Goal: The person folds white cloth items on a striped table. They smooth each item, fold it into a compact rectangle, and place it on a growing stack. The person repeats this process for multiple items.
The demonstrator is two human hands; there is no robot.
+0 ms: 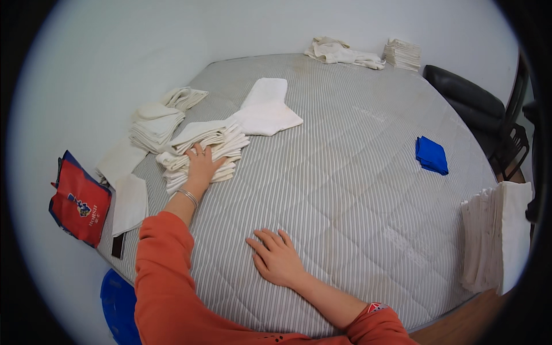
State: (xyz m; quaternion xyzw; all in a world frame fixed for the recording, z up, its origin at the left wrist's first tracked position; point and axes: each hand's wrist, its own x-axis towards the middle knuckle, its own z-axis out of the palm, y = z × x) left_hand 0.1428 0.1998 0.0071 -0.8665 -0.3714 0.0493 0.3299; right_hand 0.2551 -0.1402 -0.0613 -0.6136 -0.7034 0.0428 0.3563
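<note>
My left hand rests on a loose pile of folded white cloths, its fingers spread over the upper layers. Silver bangles circle that wrist. Just beyond the pile, a white cloth lies flattened on the striped mattress, touching or overlapping the pile's far side. My right hand is palm down on the bare mattress nearer to me, fingers apart, holding nothing. Left of the pile, along the wall, sit more stacked cream cloths. Two flatter pieces are near the left edge, one being a white cloth.
A red and blue bag leans at the left, near a dark flat object. A blue plastic container stands below. Rightward are a folded blue cloth and tall cloth stack. Crumpled cloths and another stack lie far back.
</note>
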